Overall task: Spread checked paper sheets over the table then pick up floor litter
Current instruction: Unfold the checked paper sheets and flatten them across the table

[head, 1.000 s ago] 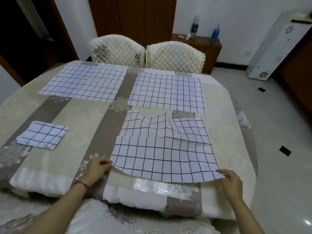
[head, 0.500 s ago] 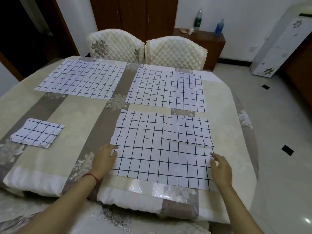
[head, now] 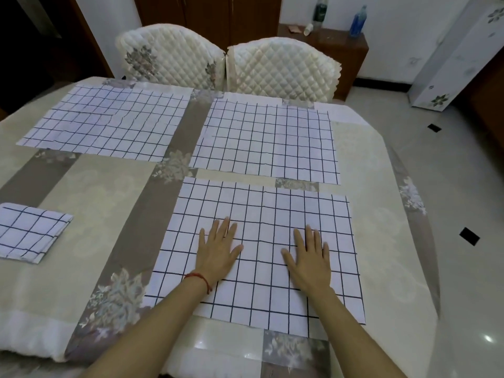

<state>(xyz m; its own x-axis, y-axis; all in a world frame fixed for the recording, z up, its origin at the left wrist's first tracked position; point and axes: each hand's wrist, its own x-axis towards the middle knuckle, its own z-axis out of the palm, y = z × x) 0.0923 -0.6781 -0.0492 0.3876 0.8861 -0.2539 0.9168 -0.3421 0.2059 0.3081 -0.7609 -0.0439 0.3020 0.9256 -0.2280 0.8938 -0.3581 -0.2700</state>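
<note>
- Flat on the near white paper sheet with a dark blue grid [head: 261, 241], the left hand [head: 216, 252] and right hand [head: 309, 259] press palm-down, fingers straight and spread, gripping nothing.
- That sheet lies at 5 o'clock on the beige floral-patterned table [head: 109, 214].
- Two more checked sheets lie spread: one at 11 o'clock [head: 109, 124], one at 1 o'clock [head: 267, 140].
- At 9 o'clock rests a folded checked sheet [head: 30, 231].
- Two cream quilted chairs [head: 226, 64] stand at 12 o'clock.
</note>
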